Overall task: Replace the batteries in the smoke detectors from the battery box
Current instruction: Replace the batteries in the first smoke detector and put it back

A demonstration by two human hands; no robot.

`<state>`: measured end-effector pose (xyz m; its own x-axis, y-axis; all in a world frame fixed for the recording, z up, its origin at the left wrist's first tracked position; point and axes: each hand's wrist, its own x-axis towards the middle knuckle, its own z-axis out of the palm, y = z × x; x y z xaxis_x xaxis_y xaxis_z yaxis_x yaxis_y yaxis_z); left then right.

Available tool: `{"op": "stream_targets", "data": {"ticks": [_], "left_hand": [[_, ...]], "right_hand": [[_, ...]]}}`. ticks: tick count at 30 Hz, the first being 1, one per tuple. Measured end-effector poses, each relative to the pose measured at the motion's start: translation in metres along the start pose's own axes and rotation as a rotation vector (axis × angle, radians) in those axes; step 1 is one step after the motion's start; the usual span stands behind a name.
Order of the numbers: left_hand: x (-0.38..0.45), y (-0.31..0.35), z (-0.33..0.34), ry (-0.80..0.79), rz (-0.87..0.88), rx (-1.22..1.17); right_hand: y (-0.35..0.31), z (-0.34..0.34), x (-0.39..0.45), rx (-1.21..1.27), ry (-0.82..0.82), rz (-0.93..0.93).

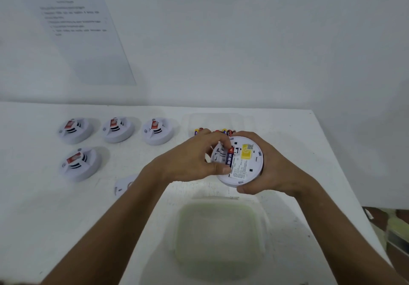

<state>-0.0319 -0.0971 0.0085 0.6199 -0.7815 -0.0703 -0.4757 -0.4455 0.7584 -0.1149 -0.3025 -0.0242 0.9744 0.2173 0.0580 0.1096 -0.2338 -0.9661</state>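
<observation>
Four smoke detectors point(75, 130) sit face up on the left of the white table point(309, 143), three in a row and one in front, with a loose round cover point(124, 186) nearer the middle. The left hand point(190, 163) pinches a battery point(229, 158) with curled thumb and fingers, at the open back of a fifth detector point(240, 161), which the right hand point(265, 169) holds above the table, fingers wrapped round its rim. The battery's long axis runs roughly toward and away from the person, red end pointing away. Behind the hands a clear battery box point(212, 118) holds more batteries; a clear empty tub point(218, 234) stands near the front edge. The risk, as I judge it: the battery could go in the wrong way round, or slip from the pinch and roll off.
</observation>
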Motion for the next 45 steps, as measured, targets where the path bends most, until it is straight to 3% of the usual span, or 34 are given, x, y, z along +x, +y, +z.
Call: {"op": "stream_targets", "data": {"ticks": [5,10,14,18,21,29,35,37,40,45], "left_hand": [[0.007,-0.002,0.002,-0.013,-0.04,0.066],[0.015,-0.001,0.003,0.132,-0.017,0.073],[0.019,-0.007,0.004,0.342,-0.006,-0.021],[0.024,-0.016,-0.001,0.346,-0.051,-0.154],[0.026,-0.022,0.0,0.297,-0.037,-0.052],[0.03,-0.024,0.002,0.391,-0.002,0.222],[0.029,-0.027,-0.011,0.574,-0.136,-0.231],[0.026,-0.037,-0.017,0.625,-0.236,-0.22],[0.021,-0.053,-0.011,0.472,-0.35,0.036],[0.021,-0.071,0.005,0.358,-0.476,0.146]], "right_hand": [[0.005,0.001,0.006,-0.03,-0.035,-0.026],[0.011,0.005,0.016,0.008,-0.019,-0.02],[0.013,0.001,0.023,-0.012,0.021,-0.012],[0.014,-0.005,0.028,-0.022,0.013,0.012],[0.017,-0.003,0.034,-0.028,0.019,0.025],[0.025,-0.002,0.041,-0.023,0.052,0.017],[0.024,-0.011,0.03,-0.043,0.098,0.029],[0.023,-0.019,0.023,-0.057,0.113,0.034],[0.026,-0.025,0.016,-0.083,0.103,0.06],[0.032,-0.023,0.014,-0.119,0.074,0.095]]}}
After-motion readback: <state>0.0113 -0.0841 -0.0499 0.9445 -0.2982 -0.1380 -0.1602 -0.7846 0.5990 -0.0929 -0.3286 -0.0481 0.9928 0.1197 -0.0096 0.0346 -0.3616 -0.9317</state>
